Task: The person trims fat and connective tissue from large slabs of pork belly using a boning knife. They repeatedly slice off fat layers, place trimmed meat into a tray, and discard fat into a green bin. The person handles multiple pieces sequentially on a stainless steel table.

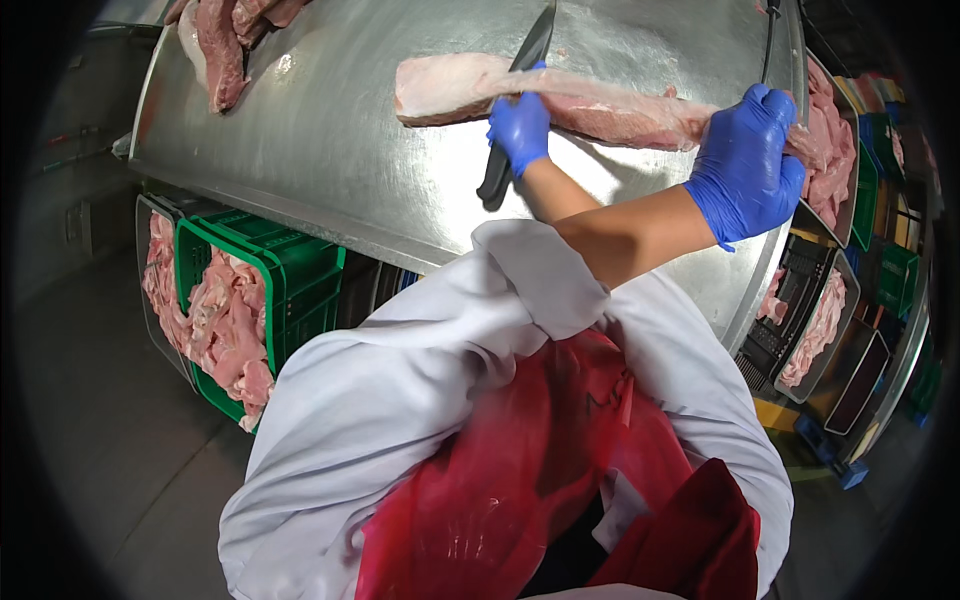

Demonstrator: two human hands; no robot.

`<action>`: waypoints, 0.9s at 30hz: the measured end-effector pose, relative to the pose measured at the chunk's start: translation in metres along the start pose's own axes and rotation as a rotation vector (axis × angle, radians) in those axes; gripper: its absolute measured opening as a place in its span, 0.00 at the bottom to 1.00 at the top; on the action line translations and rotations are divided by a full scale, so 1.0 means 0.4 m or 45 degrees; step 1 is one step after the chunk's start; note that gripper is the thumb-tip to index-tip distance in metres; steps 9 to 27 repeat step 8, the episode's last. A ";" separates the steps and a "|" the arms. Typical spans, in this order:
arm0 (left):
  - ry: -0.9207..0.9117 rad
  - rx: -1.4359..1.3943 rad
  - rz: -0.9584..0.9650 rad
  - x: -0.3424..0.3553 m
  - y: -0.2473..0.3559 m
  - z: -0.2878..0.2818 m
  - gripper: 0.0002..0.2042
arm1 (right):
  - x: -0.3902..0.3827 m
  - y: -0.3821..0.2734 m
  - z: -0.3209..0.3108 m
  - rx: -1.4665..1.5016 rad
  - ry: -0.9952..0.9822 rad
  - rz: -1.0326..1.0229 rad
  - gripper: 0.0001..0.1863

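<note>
A long slab of raw pork loin (625,118), with a pale fat layer on top, lies across the metal table. My forearms cross, the left over the right. My left hand (750,165), in a blue glove, is closed in a fist around the slab's right end. My right hand (520,130), also gloved in blue, grips a knife (540,38) by its black handle near the slab's middle. Its blade points away from me. The pale layer passes over part of the knife and hand, so the cutting edge there is hidden.
More meat pieces (222,50) lie at the table's far left. Below the table's (300,130) near left edge stands a green crate (285,270) of meat trimmings. Several crates and bins of meat, including a grey bin (850,285), stand past the right edge.
</note>
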State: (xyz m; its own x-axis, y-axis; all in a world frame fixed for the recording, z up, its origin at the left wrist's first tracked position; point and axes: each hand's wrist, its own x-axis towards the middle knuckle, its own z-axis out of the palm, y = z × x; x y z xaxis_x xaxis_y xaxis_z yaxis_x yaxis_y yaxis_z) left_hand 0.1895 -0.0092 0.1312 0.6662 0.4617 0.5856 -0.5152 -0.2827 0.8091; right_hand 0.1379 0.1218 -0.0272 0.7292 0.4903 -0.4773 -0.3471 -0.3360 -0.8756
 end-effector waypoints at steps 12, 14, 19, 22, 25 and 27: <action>0.055 -0.142 0.018 0.022 0.101 -0.062 0.10 | -0.023 -0.005 0.113 0.047 0.030 -0.044 0.25; 0.055 -0.142 0.018 0.022 0.101 -0.062 0.10 | -0.023 -0.005 0.113 0.047 0.030 -0.044 0.25; 0.055 -0.142 0.018 0.022 0.101 -0.062 0.10 | -0.023 -0.005 0.113 0.047 0.030 -0.044 0.25; 0.055 -0.142 0.018 0.022 0.101 -0.062 0.10 | -0.023 -0.005 0.113 0.047 0.030 -0.044 0.25; 0.055 -0.142 0.018 0.022 0.101 -0.062 0.10 | -0.023 -0.005 0.113 0.047 0.030 -0.044 0.25; 0.055 -0.142 0.018 0.022 0.101 -0.062 0.10 | -0.023 -0.005 0.113 0.047 0.030 -0.044 0.25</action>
